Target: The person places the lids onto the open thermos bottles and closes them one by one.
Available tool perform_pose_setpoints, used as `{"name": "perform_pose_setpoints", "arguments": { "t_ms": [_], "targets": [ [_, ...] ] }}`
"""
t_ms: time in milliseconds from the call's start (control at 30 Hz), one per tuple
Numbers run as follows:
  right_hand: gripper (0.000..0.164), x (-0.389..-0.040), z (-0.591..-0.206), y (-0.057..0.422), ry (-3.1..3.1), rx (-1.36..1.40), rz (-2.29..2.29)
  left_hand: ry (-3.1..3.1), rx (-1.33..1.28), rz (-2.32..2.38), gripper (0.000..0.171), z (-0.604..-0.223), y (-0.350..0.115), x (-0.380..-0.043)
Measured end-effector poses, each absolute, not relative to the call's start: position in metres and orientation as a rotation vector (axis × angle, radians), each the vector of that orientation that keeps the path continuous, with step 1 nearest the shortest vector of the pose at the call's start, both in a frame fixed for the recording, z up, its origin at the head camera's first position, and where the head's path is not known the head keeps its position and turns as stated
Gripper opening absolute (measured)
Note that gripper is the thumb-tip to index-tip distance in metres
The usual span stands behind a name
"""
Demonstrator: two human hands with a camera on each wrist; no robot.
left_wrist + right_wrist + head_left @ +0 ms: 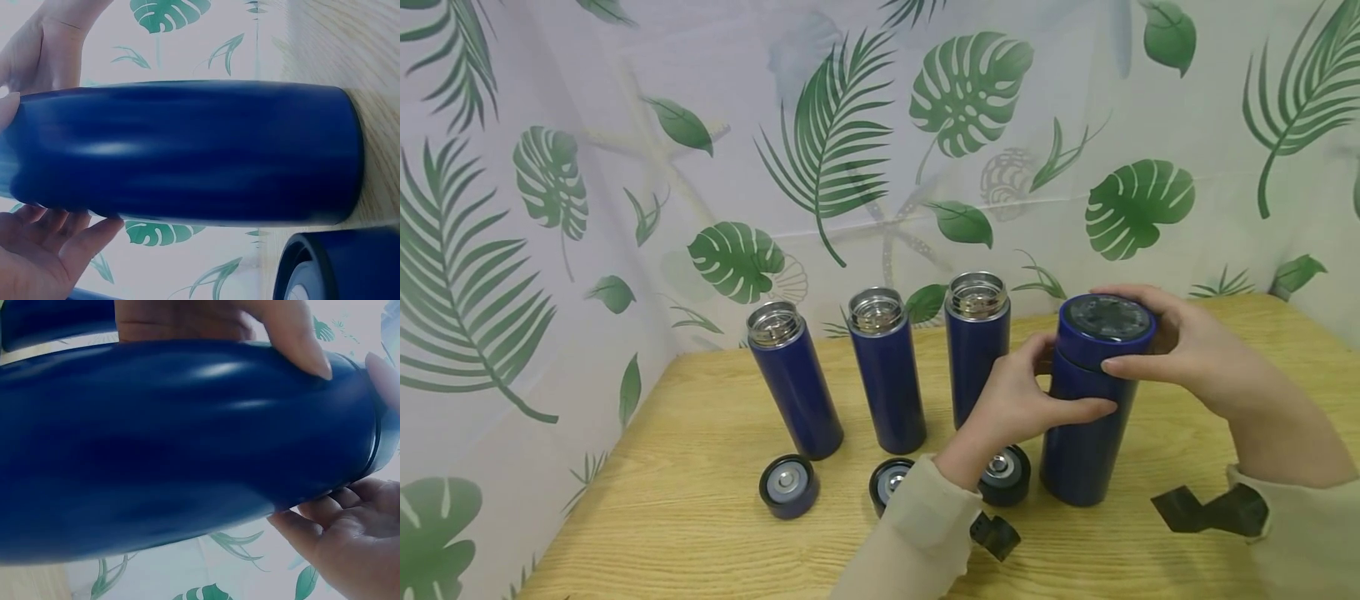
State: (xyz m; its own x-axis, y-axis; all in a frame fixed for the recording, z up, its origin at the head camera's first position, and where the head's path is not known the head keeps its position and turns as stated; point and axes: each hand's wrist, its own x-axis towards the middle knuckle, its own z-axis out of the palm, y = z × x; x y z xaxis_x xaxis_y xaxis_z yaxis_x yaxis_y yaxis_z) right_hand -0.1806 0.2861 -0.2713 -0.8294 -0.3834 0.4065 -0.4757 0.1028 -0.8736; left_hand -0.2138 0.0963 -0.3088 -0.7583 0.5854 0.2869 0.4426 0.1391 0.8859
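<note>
Four dark blue flasks stood on the wood-grain worktop (700, 533): one capped flask (1078, 458) toward the right edge, and three uncapped ones in a row near the back edge, namely the leftmost open flask (801, 392), the middle open flask (891, 392) and the rightmost open flask (973, 358). Four lids could be counted: the fitted lid (1108, 321) on the capped flask, and three loose ones lying inside-up nearer the front edge, the left loose lid (788, 487), the middle loose lid (886, 482) and the right loose lid (1007, 475). Two hands were at work: the left hand (1018, 400) gripped the capped flask's upper body, its thumb across the near side, while the right hand (1195, 350) gripped the fitted lid, thumb at the seam. The left forearm and sleeve (917, 517) covered part of the middle loose lid and the left side of the right one; the left hand hid the lower part of the rightmost open flask. Reflections blurred the fitted lid's dark top. The left wrist view cut off a loose lid at its lower corner, and the right wrist view cropped the capped flask's base.
</note>
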Motion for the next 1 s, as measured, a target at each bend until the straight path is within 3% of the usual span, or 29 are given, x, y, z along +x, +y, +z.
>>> {"name": "perform_pose_setpoints", "arguments": {
  "t_ms": [700,1000],
  "targets": [
    [0.059,-0.176,-0.268,0.271,-2.506,0.329,1.54,2.364,0.991,1.701,0.055,-0.308,0.095,-0.215],
    [0.065,-0.171,-0.263,0.267,-2.574,0.35,1.369,2.354,0.987,1.614,0.059,-0.302,0.09,-0.215]
  ]
}}
